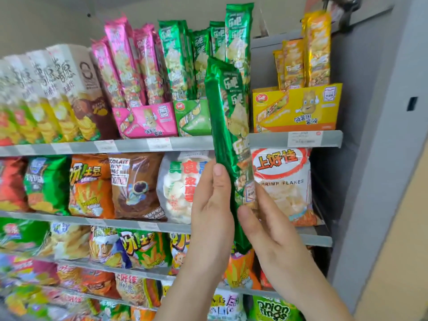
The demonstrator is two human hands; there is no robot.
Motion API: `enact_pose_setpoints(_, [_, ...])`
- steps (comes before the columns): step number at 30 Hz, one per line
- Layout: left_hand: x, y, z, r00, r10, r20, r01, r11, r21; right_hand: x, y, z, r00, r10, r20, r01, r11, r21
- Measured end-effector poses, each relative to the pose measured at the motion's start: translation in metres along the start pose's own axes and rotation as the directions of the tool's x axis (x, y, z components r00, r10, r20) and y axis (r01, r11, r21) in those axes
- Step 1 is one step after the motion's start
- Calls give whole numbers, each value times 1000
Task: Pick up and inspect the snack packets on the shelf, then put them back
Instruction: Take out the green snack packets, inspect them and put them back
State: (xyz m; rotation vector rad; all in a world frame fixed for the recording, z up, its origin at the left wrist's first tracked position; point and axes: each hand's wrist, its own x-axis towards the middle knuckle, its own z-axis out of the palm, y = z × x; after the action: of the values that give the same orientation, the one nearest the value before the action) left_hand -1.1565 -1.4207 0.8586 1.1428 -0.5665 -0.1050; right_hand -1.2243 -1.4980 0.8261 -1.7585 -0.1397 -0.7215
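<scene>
Grip of left hand (210, 209) and right hand (271, 230) clamps the green snack packet (228, 126) upright; inspection seems under way; next, reslot it in its green display box (192, 117).

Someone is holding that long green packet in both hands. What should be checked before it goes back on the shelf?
1. Left hand grips the green packet: ok.
2. Right hand grips its lower end: ok.
3. Packet near upright, like the shelved green packets: ok.
4. Free slot in the green display box: cannot tell, the packet hides its right side.
5. Wrapper undamaged: cannot tell.
</scene>
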Motion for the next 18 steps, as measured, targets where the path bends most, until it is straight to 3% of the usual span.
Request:
enact_pose_setpoints(5, [38,27,-14,998,-44,34,49,989,-141,1,7,8,993,111,-27,-114,931,-348])
enact_pose_setpoints(8, [68,49,-25,996,69,-59,-76,988,-133,2,8,17,976,214,27,-173,850,-498])
enact_pose_setpoints(10, [77,51,-27,995,81,-58,-88,988,-125,7,8,23,968,252,21,-203,826,-526])
enact_pose_setpoints(14, [85,47,-25,984,145,100,-126,976,-178,17,2,27,960,279,35,-246,895,-372])
enact_pose_setpoints(18, [99,66,-18,974,96,207,-34,958,-283,34,-6,30,960,278,-27,-279,955,-101])
